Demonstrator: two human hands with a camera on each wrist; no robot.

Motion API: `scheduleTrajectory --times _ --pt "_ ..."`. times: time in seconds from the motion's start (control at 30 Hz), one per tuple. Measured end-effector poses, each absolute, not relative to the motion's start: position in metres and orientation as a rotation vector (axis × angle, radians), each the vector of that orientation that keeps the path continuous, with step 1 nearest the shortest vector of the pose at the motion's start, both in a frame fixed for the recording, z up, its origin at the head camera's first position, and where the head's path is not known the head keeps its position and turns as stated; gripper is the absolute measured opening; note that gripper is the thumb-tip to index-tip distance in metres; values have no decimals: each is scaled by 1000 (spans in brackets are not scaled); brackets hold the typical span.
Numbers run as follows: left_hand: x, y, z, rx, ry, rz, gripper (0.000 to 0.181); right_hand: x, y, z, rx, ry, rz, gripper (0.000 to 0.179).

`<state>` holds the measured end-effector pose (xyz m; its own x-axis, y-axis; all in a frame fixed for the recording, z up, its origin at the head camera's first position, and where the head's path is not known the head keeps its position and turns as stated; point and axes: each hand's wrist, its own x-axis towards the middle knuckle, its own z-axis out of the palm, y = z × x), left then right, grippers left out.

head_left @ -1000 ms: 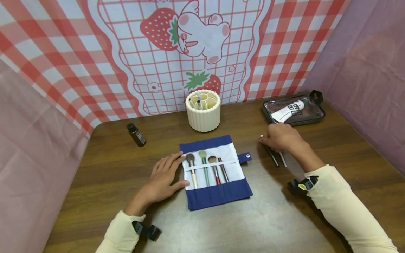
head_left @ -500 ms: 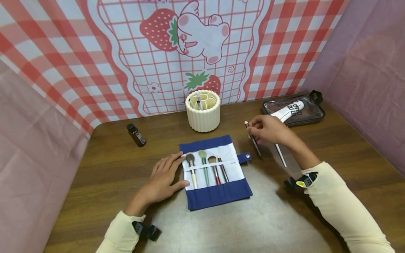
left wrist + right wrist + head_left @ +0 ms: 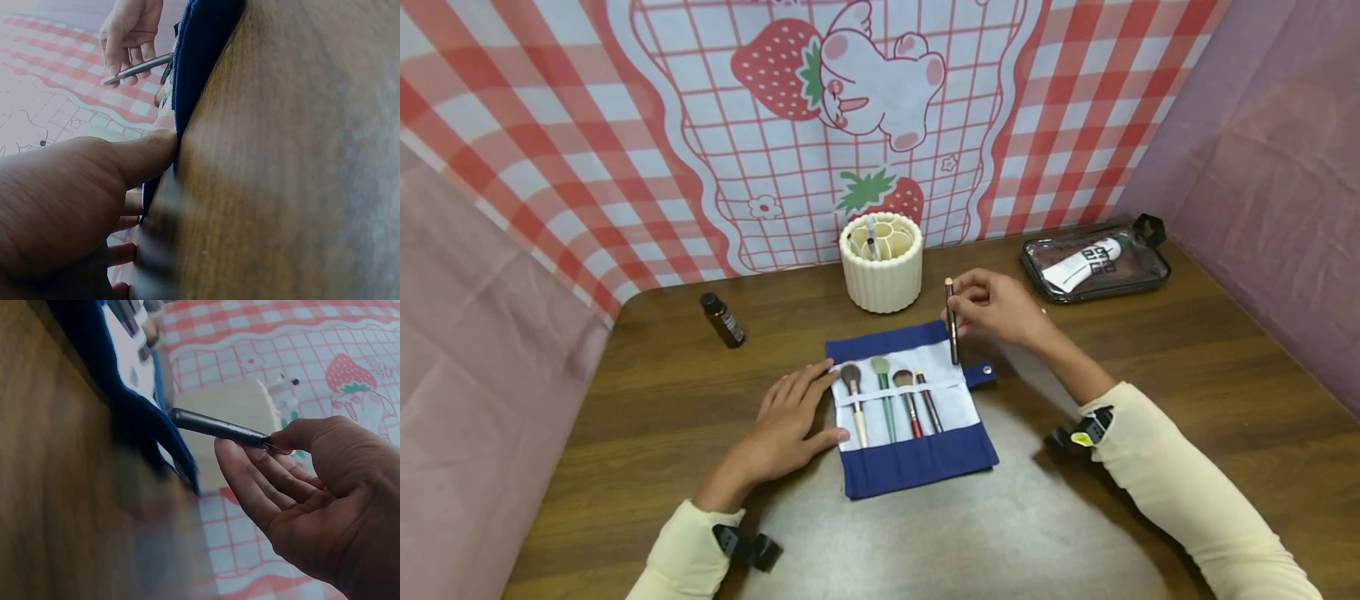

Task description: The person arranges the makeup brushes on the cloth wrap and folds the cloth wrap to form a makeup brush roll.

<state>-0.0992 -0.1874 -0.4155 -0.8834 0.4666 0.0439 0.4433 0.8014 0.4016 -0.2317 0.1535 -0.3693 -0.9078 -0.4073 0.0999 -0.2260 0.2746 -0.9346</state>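
Note:
A blue brush roll [image 3: 917,461] with a white lining lies unfolded mid-table. Several makeup brushes sit under its white elastic band, among them a green-handled brush [image 3: 885,392] and a red-tipped brush [image 3: 910,404]. My left hand [image 3: 790,417] rests at the roll's left edge, with its thumb [image 3: 147,156] touching the blue cloth in the left wrist view. Between thumb and fingers, my right hand [image 3: 996,307] pinches a slim dark makeup brush [image 3: 952,325] with a pale tip. That brush slants over the roll's upper right corner, handle end down towards the lining.
Behind the roll stands a cream ribbed holder [image 3: 883,283] with a few slim items. A dark bottle [image 3: 722,320] is at left. At back right lies a clear pouch [image 3: 1138,268] holding a white tube [image 3: 1081,265]. A snap strap [image 3: 980,373] juts right from the roll.
My right hand has picked the dark brush up from the table and carried it left to the roll. The white-handled brush is now mostly hidden by my right forearm. My left hand stays put.

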Motion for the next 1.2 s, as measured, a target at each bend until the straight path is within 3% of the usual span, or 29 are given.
scheduleTrajectory --times 0.4,0.83,1.2 --pt "-99 -187 -414 727 2920 629 83 -229 128 -383 -544 2195 -1773 24" --pt "-99 -188 -414 745 2930 644 82 -227 128 -389 -556 2110 -1725 40" --pt "-99 -188 -415 760 2928 634 82 -227 128 -392 -468 2062 -1650 38"
